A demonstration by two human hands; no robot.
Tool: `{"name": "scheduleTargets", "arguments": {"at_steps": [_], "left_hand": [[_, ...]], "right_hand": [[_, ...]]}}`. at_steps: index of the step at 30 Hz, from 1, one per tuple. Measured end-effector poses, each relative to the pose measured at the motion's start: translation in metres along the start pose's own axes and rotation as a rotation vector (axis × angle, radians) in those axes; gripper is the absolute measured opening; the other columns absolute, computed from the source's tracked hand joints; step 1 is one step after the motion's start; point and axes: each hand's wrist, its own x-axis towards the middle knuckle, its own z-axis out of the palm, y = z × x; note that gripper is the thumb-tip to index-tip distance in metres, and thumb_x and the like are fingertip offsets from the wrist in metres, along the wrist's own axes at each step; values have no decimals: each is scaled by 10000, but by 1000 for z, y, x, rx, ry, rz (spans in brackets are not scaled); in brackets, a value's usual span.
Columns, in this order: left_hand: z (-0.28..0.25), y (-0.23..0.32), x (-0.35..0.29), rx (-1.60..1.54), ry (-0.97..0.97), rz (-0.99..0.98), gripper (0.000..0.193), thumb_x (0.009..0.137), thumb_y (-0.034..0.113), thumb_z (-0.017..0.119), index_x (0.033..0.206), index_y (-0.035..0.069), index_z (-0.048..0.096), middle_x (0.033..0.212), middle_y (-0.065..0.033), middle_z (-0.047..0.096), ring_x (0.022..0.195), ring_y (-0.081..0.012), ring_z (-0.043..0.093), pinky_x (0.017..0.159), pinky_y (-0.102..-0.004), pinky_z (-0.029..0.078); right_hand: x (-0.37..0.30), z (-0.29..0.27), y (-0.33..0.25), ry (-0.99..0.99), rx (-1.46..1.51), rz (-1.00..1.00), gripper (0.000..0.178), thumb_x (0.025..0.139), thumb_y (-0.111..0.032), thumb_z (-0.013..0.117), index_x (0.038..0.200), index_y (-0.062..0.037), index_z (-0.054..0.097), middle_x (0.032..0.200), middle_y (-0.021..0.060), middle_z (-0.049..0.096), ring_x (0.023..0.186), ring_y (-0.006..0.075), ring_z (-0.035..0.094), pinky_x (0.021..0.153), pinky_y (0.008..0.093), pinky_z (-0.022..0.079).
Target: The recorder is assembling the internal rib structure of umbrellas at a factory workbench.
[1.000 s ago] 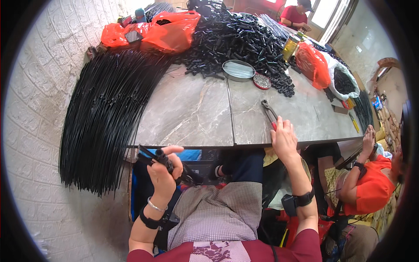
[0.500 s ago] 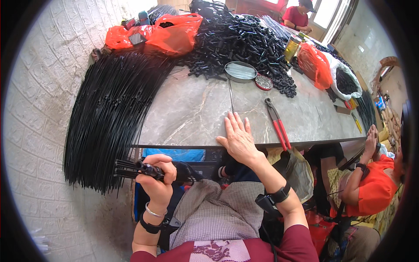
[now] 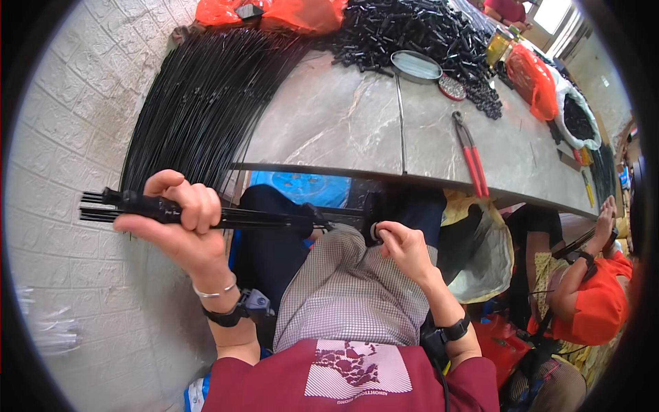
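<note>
My left hand (image 3: 182,213) is closed round a bundle of thin black rods (image 3: 261,219) with a thick black sleeve on it. The rods lie almost level across my lap, their short ends poking out left of the hand. My right hand (image 3: 406,250) hovers over my right thigh, near the bundle's right end, with thumb and forefinger pinched together. Whatever sits between those fingertips is too small and dark to make out. Beyond the left hand, a large sheaf of thin black rods (image 3: 199,110) hangs over the table's left edge.
On the grey marbled table (image 3: 329,130) lie red-handled pliers (image 3: 470,154), an oval tin (image 3: 417,66), a small red dish of metal bits (image 3: 452,87) and a heap of black tubular parts (image 3: 412,31). A pale sack (image 3: 491,261) hangs at the front edge. A co-worker in orange (image 3: 590,302) sits at right.
My right hand has left the tabletop and come down over my lap, its fingers now pinched. The left hand has moved left and up with the bundle. The view has tilted downward.
</note>
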Motion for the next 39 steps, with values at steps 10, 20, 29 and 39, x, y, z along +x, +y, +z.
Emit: {"name": "scheduleTargets", "arguments": {"at_steps": [10, 20, 29, 39], "left_hand": [[24, 14, -6, -237, -434, 78, 814, 772, 824, 310, 890, 48, 527, 436, 42, 325, 347, -60, 228, 362, -236, 217], [-48, 8, -10, -513, -37, 5, 753, 800, 785, 288, 813, 60, 491, 492, 43, 308, 415, -65, 270, 410, -217, 246], [-43, -71, -64, -978, 113, -313, 659, 707, 765, 472, 796, 113, 495, 588, 51, 430, 610, -99, 496, 675, -296, 445], [7, -121, -156, 488, -1612, -830, 323, 862, 319, 670, 956, 12, 695, 909, -99, 702, 827, -207, 668, 749, -315, 516]], "right_hand": [[4, 81, 78, -282, -2, -25, 473, 861, -270, 608, 1165, 88, 559, 1088, 271, 627, 986, 355, 633, 821, 385, 510], [0, 63, 38, -171, 1430, 37, 642, 918, -376, 596, 1414, -62, 337, 1378, 137, 440, 1074, 190, 552, 746, 299, 526], [-11, -49, -30, 667, 1014, -152, 327, 981, -314, 469, 876, -32, 599, 638, 43, 537, 416, 87, 475, 363, 224, 350], [0, -131, -120, 412, 301, -390, 192, 916, -184, 554, 881, 2, 584, 665, 25, 564, 456, 74, 525, 380, 212, 402]]}}
